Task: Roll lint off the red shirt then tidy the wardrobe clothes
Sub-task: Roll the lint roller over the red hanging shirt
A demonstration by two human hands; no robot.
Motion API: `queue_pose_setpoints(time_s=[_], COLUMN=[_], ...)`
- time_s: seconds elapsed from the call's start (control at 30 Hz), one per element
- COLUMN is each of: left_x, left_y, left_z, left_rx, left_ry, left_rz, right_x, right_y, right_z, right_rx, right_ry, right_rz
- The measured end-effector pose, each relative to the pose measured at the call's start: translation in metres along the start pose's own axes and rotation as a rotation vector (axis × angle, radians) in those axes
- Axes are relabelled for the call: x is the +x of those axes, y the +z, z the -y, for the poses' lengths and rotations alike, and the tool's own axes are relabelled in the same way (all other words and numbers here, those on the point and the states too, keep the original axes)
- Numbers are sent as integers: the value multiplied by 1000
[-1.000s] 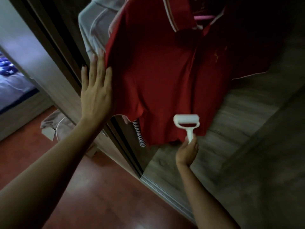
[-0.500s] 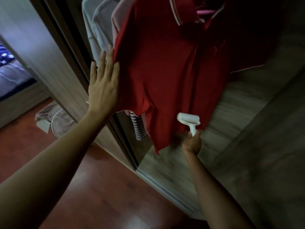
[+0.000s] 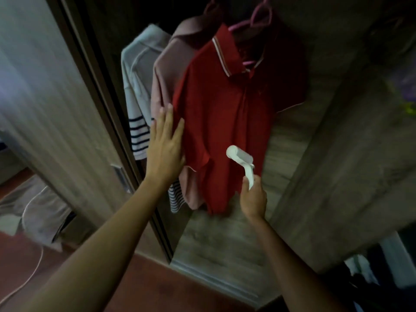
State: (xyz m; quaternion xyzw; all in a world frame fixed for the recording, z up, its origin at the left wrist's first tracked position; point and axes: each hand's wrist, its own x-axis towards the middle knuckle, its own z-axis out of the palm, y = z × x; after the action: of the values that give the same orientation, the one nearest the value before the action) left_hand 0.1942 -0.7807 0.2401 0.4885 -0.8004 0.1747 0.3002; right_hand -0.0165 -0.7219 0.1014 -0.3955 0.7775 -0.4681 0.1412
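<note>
Clearly, right hand [image 3: 253, 199] fingers [image 3: 246, 181] clamp the white plastic lint roller [image 3: 240, 158], its drum on the hanging red collared shirt's [image 3: 225, 122] lower front; left hand [image 3: 165, 149] fingers, spread, steady its edge. Rolling is underway; next, probably another stroke.

A pink hanger [image 3: 258, 18] inside the wooden wardrobe [image 3: 337, 143] carries the red shirt [image 3: 220, 113], while on the reddish floor [image 3: 157, 289] lie a pale garment [image 3: 40, 215] and a white cord [image 3: 33, 273].
</note>
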Motion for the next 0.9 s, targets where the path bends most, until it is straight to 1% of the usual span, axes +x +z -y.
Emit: queue_pose_setpoints(time_s=[0.17,0.33,0.47,0.7,0.9], left_x=[-9,-28,-51,-86,-130], left_y=[-17,-39,-50,-74,-111], left_z=[-1,-13,-36,-119,-221], left_rx=[-142,-227,-303,-464,-656], left_ry=[156,193,265,442,675], left_rz=[28,37,90,89,83], right_x=[-43,-100,-154,-248,-334], right_y=[-42,-89,-124,-203,-298], right_z=[43,67,69,45,9], right_rx=[8,-67,-7,-70,-191], right_ry=[-48,-60,1,86,162], right_rz=[-104,-168,-211,-482,-630])
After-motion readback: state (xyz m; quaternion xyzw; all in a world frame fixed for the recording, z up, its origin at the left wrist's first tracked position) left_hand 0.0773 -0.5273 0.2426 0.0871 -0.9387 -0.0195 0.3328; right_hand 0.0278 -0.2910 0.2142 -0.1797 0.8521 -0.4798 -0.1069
